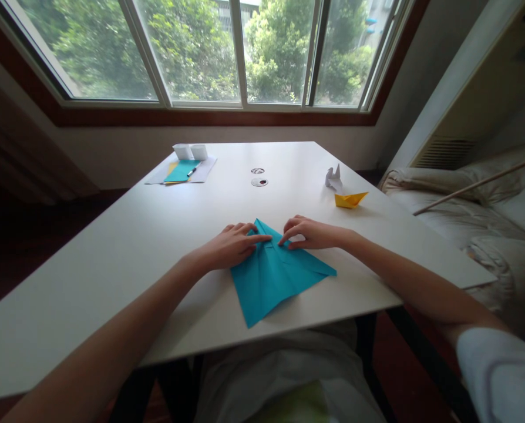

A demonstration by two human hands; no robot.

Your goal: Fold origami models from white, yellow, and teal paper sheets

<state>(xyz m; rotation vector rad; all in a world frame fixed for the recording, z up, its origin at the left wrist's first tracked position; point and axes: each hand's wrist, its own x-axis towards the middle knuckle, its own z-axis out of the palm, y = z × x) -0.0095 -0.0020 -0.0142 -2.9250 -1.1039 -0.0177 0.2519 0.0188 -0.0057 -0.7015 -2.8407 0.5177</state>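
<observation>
A sheet of blue origami paper (269,282), creased and partly folded, lies on the white table near its front edge. It narrows to a point at the far end, and one corner reaches toward the table's edge. My left hand (232,244) rests on its upper left side, index finger stretched across the paper and the fingers apart. On the upper right side, my right hand (309,232) touches the paper with bent fingers, the index fingertip pressing near the middle crease. Whether the right fingers pinch a fold is hard to see.
On the right stand a yellow paper boat (350,200) and a white folded paper figure (333,178). Two round discs (259,182) lie mid-table. At the back left are white paper boxes (199,153), coloured sheets (181,171) and a pen (194,170). A window (240,53) is beyond.
</observation>
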